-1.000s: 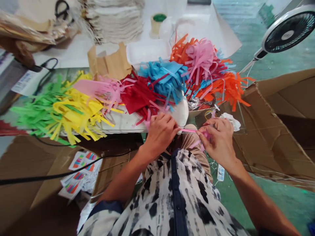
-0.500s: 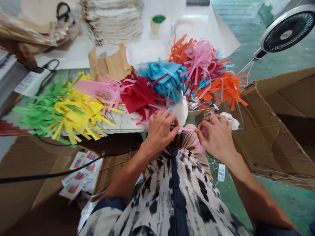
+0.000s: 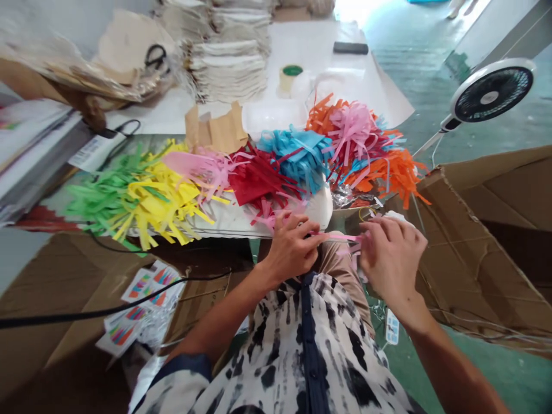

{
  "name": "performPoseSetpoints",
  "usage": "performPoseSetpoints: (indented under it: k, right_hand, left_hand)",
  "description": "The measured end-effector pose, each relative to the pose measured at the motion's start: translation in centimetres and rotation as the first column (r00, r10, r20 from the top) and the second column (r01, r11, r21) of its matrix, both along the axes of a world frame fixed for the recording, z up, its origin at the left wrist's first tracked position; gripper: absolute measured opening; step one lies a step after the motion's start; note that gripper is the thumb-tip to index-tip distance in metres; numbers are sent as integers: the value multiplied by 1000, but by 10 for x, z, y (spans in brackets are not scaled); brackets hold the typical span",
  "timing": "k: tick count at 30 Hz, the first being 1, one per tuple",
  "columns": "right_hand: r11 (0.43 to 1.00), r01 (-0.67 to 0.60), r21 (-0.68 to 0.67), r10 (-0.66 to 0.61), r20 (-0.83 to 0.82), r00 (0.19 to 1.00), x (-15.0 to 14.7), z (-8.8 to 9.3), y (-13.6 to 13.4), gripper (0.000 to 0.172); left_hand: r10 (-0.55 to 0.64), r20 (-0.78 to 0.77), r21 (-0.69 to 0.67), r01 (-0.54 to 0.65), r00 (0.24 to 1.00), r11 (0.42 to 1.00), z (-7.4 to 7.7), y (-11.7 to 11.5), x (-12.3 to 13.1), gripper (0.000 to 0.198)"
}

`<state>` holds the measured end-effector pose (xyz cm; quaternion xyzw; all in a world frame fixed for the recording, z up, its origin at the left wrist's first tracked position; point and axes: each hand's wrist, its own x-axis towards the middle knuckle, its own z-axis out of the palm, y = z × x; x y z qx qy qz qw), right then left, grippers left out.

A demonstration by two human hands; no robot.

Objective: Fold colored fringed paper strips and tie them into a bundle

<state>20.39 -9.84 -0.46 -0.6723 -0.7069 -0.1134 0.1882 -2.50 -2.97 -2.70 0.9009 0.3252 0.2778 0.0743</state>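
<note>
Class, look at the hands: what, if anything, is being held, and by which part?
A pink strip: the left hand holds one end of its visible stretch, the right hand the other. The exact grips are hidden.

No text legible; print on white label (image 3: 95, 152) at left too blurred.

Your left hand (image 3: 295, 247) and right hand (image 3: 392, 259) pinched a pink strip (image 3: 340, 237), which ran straight between them just off the front edge of the tabletop (image 3: 226, 214). Beyond your hands lay a row of fringed bundles: green (image 3: 99, 195), yellow (image 3: 157, 201), pink (image 3: 207, 168), red (image 3: 256, 179) and blue (image 3: 299, 154), with orange fringe (image 3: 397, 171) farther right. Behind the row you had a white tray (image 3: 273, 117) (brown paper (image 3: 222, 133) stood just beside it) and a pale stack (image 3: 230, 75). A fan (image 3: 494, 95) stood at your right, above an open cardboard box (image 3: 466, 236).
</note>
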Motion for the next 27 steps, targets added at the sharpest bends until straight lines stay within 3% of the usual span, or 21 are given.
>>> performPoseSetpoints:
  k: [2, 4, 10, 14, 17, 20, 24, 27]
  right_hand:
    - [990, -140, 29, 140, 29, 990, -7, -3, -5, 37]
    - [963, -269, 34, 266, 65, 962, -12, -12, -9, 41]
    - [916, -368, 157, 361, 72, 930, -2, -50, -5, 33]
    - [867, -447, 220, 433, 110, 895, 6, -50, -1, 29]
    - [851, -463, 249, 438, 151, 886, 2, -36, -1, 25]
    - [868, -407, 285, 374, 166, 913, -3, -15, -2, 21]
    - [890, -287, 354, 236, 182, 955, -1, 21, -6, 22]
    - [896, -172, 410, 126, 137, 982, 8, 47, -12, 20]
  left_hand:
    - [18, 9, 14, -18, 1000, 1000, -6, -3, 2, 30]
    - [40, 23, 40, -41, 999, 998, -13, -5, 5, 26]
    - [48, -3, 53, -47, 999, 997, -40, -4, 9, 20]
    - [50, 30, 115, -53, 998, 992, -41, -9, 9, 14]
    - [33, 68, 189, -45, 997, 981, -29, -15, 10, 17]
    - [42, 111, 175, -61, 993, 983, -8, -19, 15, 18]
    - [126, 278, 9, -134, 952, 991, 28, -18, 25, 20]
    - [79, 417, -271, 41, 906, 962, 53, -16, 32, 19]
